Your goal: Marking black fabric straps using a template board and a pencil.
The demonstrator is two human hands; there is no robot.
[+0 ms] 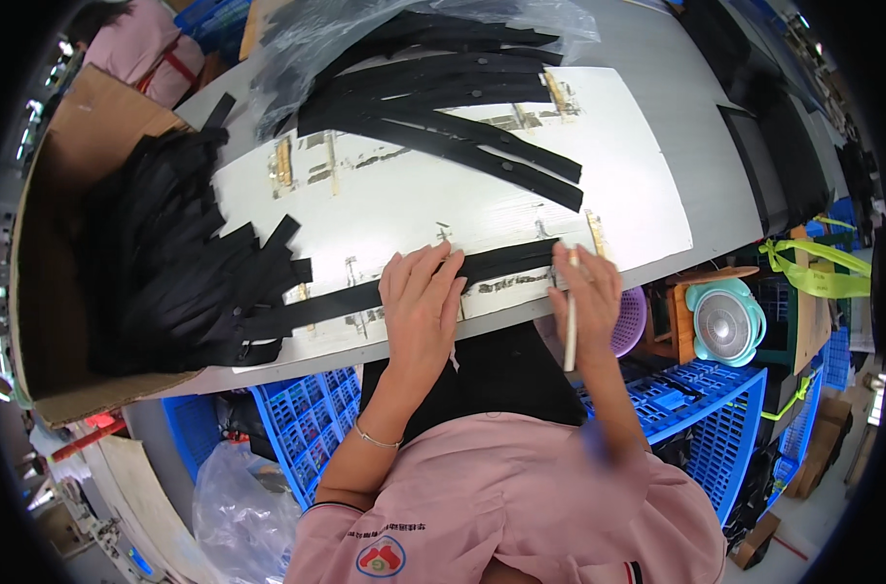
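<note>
While the left hand [422, 304] flat-palmed pins the black strap [404, 285], the right hand [587, 292] grips a white stick [571, 326] at its end.

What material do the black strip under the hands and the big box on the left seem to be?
Black strip: probably woven fabric or webbing, matte, lying flat and limp under the left hand. Box: plain brown cardboard, dull, with folded flaps.

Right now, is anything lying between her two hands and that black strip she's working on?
Nothing visible does. The left hand lies flat on the black strip, pressing it to the white board. The right hand holds a thin white stick at the strip's end.
</note>
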